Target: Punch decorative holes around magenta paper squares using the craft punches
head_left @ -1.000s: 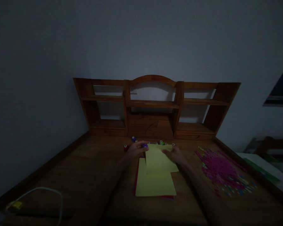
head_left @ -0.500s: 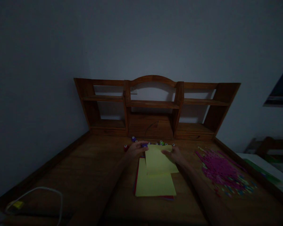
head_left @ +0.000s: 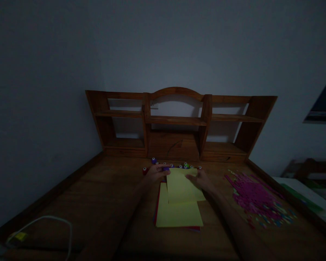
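Note:
A folded-looking sheet of yellow paper (head_left: pixel 181 186) is between my two hands, overlapping a stack of coloured paper (head_left: pixel 179 216) whose top sheet is yellow, with red edges showing underneath. My left hand (head_left: pixel 153 174) grips the upper left corner of the sheet with its thumb, while its index finger stretches out above. At the upper right, my right hand (head_left: pixel 202 179) pinches the same sheet, its thumb lying on top and its other fingers partly hidden. Just beyond the hands stand several small coloured spool-like things with white tops, among them a purple one (head_left: pixel 153 160) and a red one (head_left: pixel 145 171).
A wooden shelf unit (head_left: pixel 176 119) stands along the back of the wooden desk (head_left: pixel 103 195). To the right lies a pile of pink and mixed-colour small pieces (head_left: pixel 256 197). A white cable (head_left: pixel 53 217) loops at the front left beside a yellow item (head_left: pixel 21 237).
Between my hands, the yellow sheet has shifted very slightly left and toward me. My left thumb has drawn back a little; the stack has stayed put.

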`<state>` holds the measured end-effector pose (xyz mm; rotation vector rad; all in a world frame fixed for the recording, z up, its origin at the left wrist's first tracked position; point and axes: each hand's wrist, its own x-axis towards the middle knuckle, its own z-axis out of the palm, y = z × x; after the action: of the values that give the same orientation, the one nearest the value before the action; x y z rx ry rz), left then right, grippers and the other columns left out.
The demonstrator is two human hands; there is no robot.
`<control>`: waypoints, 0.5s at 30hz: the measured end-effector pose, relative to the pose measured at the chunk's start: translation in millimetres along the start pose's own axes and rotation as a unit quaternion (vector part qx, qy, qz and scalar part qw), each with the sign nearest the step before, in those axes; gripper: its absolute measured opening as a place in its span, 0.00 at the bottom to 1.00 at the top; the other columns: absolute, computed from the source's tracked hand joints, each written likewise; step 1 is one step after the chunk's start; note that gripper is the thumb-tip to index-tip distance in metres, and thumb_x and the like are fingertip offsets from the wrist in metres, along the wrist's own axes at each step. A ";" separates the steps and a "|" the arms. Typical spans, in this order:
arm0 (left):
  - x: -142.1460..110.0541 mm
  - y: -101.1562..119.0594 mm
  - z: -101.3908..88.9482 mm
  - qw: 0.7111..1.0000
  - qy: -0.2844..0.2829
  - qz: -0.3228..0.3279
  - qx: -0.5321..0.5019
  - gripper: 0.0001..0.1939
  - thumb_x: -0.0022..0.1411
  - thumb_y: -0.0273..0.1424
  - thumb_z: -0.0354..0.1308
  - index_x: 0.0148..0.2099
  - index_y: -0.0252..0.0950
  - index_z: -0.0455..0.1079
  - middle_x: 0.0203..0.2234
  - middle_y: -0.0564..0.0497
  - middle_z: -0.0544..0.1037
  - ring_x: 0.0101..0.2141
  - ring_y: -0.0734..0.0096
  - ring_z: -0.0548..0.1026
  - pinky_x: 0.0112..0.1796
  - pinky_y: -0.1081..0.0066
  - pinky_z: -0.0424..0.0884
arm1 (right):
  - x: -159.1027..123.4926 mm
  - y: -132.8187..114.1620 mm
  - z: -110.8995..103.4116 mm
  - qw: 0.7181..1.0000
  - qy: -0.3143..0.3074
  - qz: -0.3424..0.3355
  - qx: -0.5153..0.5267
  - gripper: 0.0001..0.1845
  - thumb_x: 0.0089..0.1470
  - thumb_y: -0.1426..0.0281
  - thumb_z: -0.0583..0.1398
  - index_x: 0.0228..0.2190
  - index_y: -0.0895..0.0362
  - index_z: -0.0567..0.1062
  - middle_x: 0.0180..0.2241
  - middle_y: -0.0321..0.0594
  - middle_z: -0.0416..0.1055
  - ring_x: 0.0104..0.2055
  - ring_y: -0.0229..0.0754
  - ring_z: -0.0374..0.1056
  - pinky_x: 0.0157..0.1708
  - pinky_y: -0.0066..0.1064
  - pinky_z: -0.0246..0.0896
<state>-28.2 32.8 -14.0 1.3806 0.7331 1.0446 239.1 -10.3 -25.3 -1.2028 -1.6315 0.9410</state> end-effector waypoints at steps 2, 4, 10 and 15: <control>1.0 -0.6 -1.7 1.000 0.008 0.001 0.005 0.24 0.42 0.33 0.73 0.43 0.34 0.78 0.44 0.41 0.79 0.43 0.56 0.77 0.50 0.57 0.67 | -1.2 -2.2 2.2 1.000 -0.002 0.006 0.003 0.20 0.46 0.55 0.63 0.26 0.61 0.75 0.24 0.40 0.73 0.23 0.38 0.65 0.23 0.27 0.59; 2.0 -0.2 -2.8 1.000 0.017 0.004 0.017 0.22 0.41 0.33 0.73 0.42 0.34 0.78 0.42 0.42 0.80 0.43 0.56 0.77 0.49 0.57 0.67 | -2.1 -5.2 4.3 1.000 -0.002 0.020 0.003 0.20 0.46 0.55 0.63 0.27 0.61 0.75 0.25 0.41 0.74 0.23 0.39 0.66 0.23 0.28 0.60; 1.5 7.5 0.9 0.998 0.060 0.003 0.034 0.15 0.39 0.28 0.72 0.34 0.35 0.79 0.34 0.45 0.81 0.39 0.54 0.77 0.46 0.57 0.69 | -4.1 -12.7 6.8 1.000 0.002 0.022 -0.003 0.19 0.44 0.55 0.64 0.25 0.60 0.76 0.25 0.41 0.74 0.25 0.41 0.67 0.24 0.28 0.61; 0.2 9.3 2.4 0.998 0.056 0.006 0.009 0.14 0.38 0.26 0.73 0.33 0.35 0.79 0.33 0.44 0.81 0.38 0.54 0.78 0.45 0.56 0.69 | -5.6 -13.5 6.5 0.999 -0.003 0.047 0.008 0.22 0.43 0.53 0.64 0.28 0.61 0.76 0.27 0.43 0.76 0.25 0.43 0.69 0.23 0.28 0.62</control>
<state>-27.4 31.0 -4.6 1.3507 0.8191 1.1353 229.7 -19.4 -16.2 -1.2751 -1.5799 1.0153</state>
